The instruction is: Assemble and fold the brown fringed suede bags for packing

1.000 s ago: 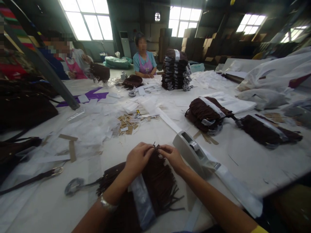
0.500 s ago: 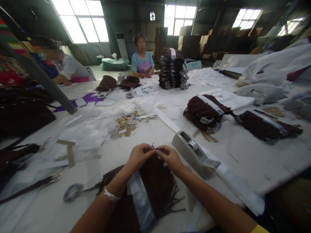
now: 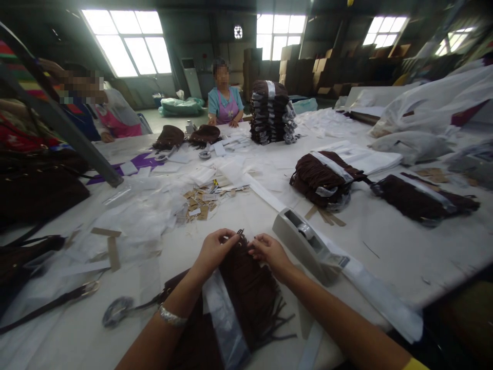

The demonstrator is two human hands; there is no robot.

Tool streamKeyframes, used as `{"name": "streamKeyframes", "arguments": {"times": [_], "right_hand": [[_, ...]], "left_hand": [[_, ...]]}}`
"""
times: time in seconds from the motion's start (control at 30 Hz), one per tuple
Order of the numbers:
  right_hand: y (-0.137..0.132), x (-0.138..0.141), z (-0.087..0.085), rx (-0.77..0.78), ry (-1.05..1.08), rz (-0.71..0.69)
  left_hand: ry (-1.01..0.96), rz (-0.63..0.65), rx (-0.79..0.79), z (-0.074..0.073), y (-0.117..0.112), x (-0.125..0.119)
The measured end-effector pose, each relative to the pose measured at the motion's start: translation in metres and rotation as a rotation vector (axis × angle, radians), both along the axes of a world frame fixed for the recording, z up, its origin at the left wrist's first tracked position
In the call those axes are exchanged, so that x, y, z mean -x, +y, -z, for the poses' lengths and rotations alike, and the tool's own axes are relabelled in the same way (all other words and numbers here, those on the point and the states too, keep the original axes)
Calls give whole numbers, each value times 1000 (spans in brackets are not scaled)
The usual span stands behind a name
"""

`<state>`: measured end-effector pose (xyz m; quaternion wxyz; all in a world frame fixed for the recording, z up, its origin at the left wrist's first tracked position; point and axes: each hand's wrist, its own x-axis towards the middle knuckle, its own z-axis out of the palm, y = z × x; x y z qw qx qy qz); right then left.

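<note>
A dark brown fringed bag [image 3: 250, 288] lies on the table right before me, a clear plastic band [image 3: 225, 318] wrapped across it. My left hand [image 3: 217, 252] pinches the bag's far top corner, where a small dark loop stands up between thumb and finger. At the same corner, on the other side, my right hand [image 3: 269, 254] has its thumb and fingertips together against the bag's edge; what they hold is too small to make out. A strap with a plastic-wrapped ring [image 3: 118, 311] sticks out to the left of the bag.
A grey tape dispenser [image 3: 308, 246] stands close beside my right forearm. Paper tags [image 3: 200, 203] and plastic sheets [image 3: 142, 205] lie beyond my hands. Banded brown bags [image 3: 327, 177] are at the right, a tall stack [image 3: 269, 113] farther back. A co-worker [image 3: 225, 100] sits across the table.
My hands have moved slightly apart at the bag's corner. The right one has shifted a little right and down, while the left keeps its pinch. The co-worker at the left has shifted posture.
</note>
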<state>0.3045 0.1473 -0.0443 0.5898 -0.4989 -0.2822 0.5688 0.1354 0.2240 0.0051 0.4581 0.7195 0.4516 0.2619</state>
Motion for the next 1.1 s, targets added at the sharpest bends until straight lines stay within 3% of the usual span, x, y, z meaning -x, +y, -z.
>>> {"name": "streamKeyframes", "arguments": {"times": [0.23,0.4,0.5,0.7,1.0,1.1], "right_hand": [[4,8,-15,-65,-95,-42],[2,5,-9,-48,-163,24],[0,6,-5,-39,-196,45],[0,13,-16,-80,-74,-32],[-1,9,-18,-55,-145,44],[-2,10,-19,-70,-161,1]], "left_hand": [[15,73,-50,3,-2,-3],[-77,-61,70,6,-1,2],[-79,-122,46,6,-2,5],[32,16,-100,7,-5,2],[-2,9,-48,6,-6,2],[15,32,-63,4,-7,1]]}}
